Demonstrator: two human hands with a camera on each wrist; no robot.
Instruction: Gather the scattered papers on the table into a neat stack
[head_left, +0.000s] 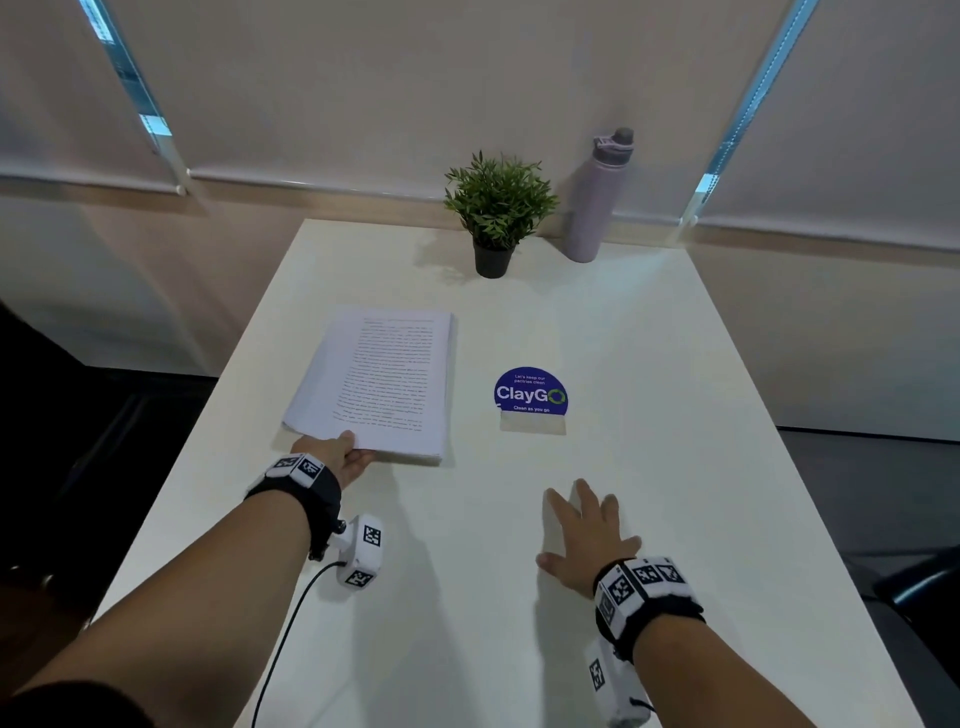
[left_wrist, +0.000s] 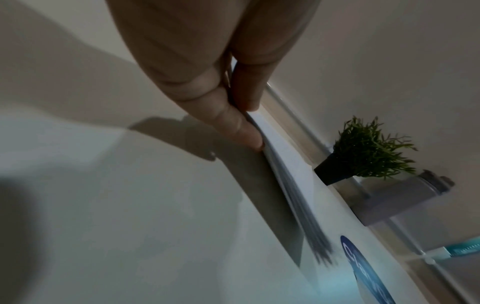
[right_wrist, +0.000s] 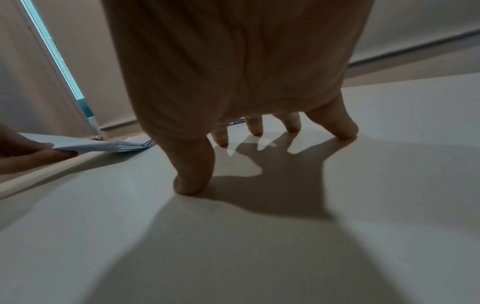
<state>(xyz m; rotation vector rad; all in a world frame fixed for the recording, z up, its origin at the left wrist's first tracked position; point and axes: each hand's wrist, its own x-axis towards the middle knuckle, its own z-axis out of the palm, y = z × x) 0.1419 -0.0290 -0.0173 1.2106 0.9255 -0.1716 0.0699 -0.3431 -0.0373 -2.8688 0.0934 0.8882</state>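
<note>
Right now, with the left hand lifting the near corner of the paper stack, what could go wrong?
The left hand pinches the paper stack at one corner only; its sheets already fan apart in the left wrist view, so they may slide out of line. The right hand rests on the table, giving the stack no support. Sliding right could catch the ClayGo sign.

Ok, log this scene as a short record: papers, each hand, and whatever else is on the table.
papers: one stack, left of table centre, near left corner lifted, edges slightly fanned
left hand: pinches the stack's near corner, thumb on top
right hand: open, fingers spread, fingertips on the bare table, holds nothing
other items: potted plant, purple bottle, blue ClayGo sticker
loose sheets: none visible
</note>
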